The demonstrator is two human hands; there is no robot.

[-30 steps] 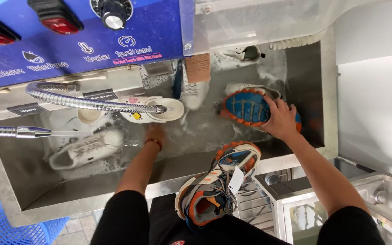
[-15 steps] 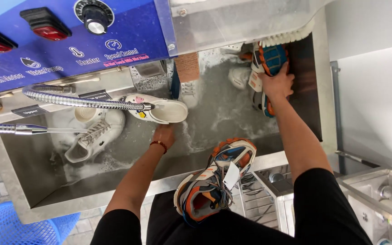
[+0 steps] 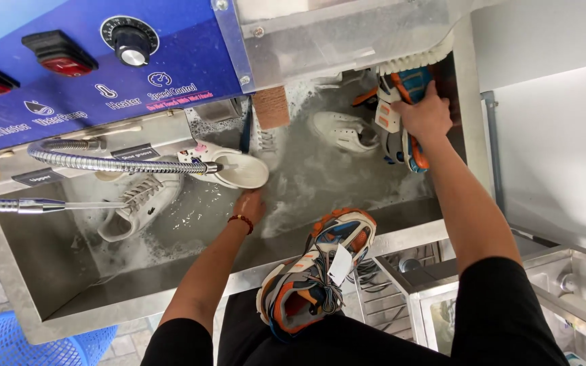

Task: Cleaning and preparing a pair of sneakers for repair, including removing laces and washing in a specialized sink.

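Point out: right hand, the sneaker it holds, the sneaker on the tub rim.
right hand (image 3: 427,114), head view, back of the hand.
blue-orange sneaker (image 3: 412,85), head view, blue upper part.
orange-grey sneaker (image 3: 306,291), head view, laced upper.

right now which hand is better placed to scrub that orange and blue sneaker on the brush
Right. The right hand grips the orange and blue sneaker just under the white brush. The left hand rests in the soapy water by a white shoe.
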